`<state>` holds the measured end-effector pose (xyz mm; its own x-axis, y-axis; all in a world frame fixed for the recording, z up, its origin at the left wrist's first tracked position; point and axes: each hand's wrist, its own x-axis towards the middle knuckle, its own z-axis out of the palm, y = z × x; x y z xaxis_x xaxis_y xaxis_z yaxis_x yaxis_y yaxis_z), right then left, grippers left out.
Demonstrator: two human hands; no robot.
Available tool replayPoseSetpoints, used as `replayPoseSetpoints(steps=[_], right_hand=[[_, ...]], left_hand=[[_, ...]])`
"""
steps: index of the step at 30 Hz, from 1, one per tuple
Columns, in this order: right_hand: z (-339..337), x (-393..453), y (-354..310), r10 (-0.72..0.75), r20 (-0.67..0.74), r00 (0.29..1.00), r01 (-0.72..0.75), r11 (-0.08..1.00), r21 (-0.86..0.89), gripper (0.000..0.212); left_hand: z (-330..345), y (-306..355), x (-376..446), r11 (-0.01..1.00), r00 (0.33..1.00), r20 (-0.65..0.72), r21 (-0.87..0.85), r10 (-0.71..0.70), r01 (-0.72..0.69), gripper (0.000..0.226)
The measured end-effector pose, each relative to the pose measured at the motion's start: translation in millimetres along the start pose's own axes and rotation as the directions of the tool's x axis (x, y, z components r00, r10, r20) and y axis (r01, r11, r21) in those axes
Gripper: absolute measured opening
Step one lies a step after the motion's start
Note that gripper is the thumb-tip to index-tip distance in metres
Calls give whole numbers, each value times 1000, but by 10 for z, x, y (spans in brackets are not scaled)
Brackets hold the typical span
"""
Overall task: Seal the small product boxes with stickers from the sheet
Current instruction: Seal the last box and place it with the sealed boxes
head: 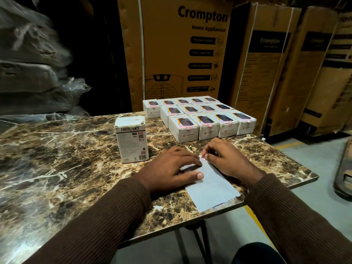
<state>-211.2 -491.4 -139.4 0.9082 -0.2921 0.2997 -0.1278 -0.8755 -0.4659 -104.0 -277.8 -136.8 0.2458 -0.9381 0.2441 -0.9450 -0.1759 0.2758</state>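
Note:
A pale sticker sheet (213,187) lies on the marble table (66,159) near its front right edge. My left hand (171,168) presses flat on the sheet's left side. My right hand (224,159) pinches a small pink sticker (203,158) at the sheet's far corner. One white product box (132,139) stands upright left of my hands. Several white boxes (202,117) lie in rows at the table's far side, with pink stickers over their front edges.
Tall brown appliance cartons (181,50) stand behind the table and to the right. Plastic-wrapped bundles (32,73) are stacked at the left. Grey floor (314,155) with a yellow line lies right of the table.

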Motion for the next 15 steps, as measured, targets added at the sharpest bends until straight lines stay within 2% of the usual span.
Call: replayPoseSetpoints(steps=[15], right_hand=[[1, 8, 21, -23, 18, 1000, 23, 1000, 4, 16]], left_hand=[[-29, 24, 6, 1000, 1000, -12, 28, 15, -14, 56]])
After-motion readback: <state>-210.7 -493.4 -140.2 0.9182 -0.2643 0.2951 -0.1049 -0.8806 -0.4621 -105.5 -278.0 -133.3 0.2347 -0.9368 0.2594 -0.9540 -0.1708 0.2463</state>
